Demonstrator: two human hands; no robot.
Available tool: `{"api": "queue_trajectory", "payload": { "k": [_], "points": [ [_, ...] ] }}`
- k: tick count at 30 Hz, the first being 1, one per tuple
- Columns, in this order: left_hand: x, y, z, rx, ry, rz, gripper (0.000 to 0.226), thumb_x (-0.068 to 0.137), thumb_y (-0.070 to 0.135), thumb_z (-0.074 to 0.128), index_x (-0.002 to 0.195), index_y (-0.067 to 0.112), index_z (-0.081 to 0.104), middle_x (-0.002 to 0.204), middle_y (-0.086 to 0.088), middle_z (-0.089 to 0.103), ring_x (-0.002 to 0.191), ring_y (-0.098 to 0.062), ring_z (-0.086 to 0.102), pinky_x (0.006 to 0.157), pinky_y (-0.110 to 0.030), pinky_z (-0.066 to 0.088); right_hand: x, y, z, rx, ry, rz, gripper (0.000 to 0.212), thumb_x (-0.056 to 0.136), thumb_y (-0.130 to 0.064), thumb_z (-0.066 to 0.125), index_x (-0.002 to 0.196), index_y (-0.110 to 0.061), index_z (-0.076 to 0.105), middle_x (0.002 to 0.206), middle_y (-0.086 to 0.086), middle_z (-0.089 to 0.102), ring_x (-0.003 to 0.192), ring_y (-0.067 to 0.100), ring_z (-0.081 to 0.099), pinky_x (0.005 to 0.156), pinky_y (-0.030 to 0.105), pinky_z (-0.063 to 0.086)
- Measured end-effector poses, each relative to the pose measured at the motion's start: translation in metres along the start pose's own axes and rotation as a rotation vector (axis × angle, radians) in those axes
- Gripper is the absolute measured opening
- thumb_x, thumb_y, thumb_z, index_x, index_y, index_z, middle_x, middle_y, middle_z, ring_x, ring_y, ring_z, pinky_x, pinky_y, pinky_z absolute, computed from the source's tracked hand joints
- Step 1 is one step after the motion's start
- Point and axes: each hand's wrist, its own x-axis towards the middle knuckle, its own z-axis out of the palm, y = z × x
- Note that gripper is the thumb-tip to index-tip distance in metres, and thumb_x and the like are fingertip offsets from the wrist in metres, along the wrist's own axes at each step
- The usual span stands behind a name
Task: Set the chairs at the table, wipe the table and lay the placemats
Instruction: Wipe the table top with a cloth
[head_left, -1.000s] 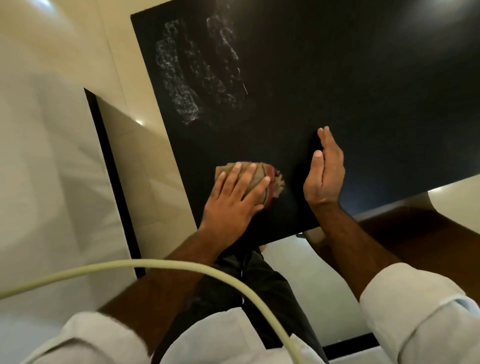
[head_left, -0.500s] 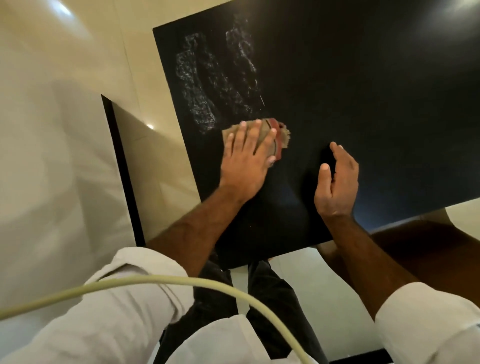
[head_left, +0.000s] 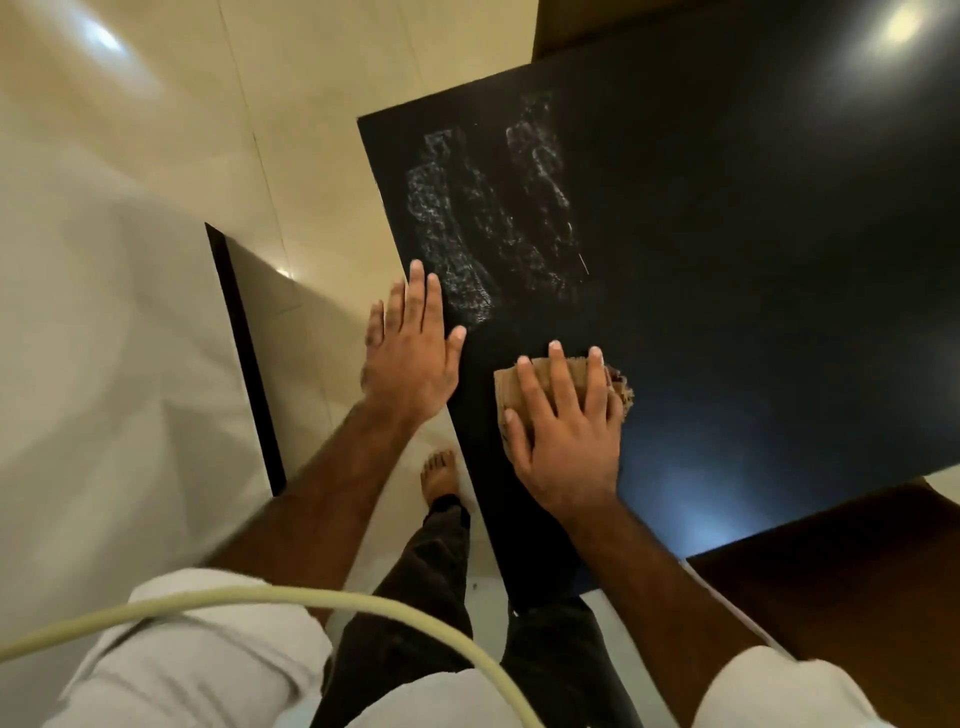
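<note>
The head view shows the wiping step in hand: the right hand (head_left: 566, 431) presses flat, fingers spread, on the cloth (head_left: 563, 382) near the worktop (head_left: 727, 260) left edge, the left hand (head_left: 410, 348) open, empty, overhanging that edge, and next the cloth likely must sweep up onto the whitish smears (head_left: 488, 218).
</note>
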Motion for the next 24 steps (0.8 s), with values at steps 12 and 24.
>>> {"api": "queue_trajectory", "payload": {
  "k": [12,24],
  "points": [
    [0.040,-0.021,0.008,0.141,0.107,0.112,0.080,0.114,0.055,0.012,0.173,0.004,-0.003,0.182,-0.018,-0.014,0.170,-0.033,-0.009,0.137,-0.055,0.009,0.186,-0.004,0.000,-0.079,0.175,0.224,0.061,0.107,-0.054,0.041,0.165,-0.036,0.048,0.177,0.011,0.036,0.164,0.051,0.020,0.121,0.065,0.037],
    [0.042,-0.016,0.014,0.131,0.143,0.085,0.079,0.113,0.055,0.011,0.174,0.007,0.001,0.183,-0.012,-0.012,0.170,-0.028,-0.008,0.136,-0.057,0.007,0.171,0.045,-0.012,-0.110,0.140,0.206,0.060,0.110,-0.053,0.037,0.167,-0.035,0.042,0.178,0.010,0.032,0.167,0.048,0.015,0.122,0.063,0.037]
  ]
}}
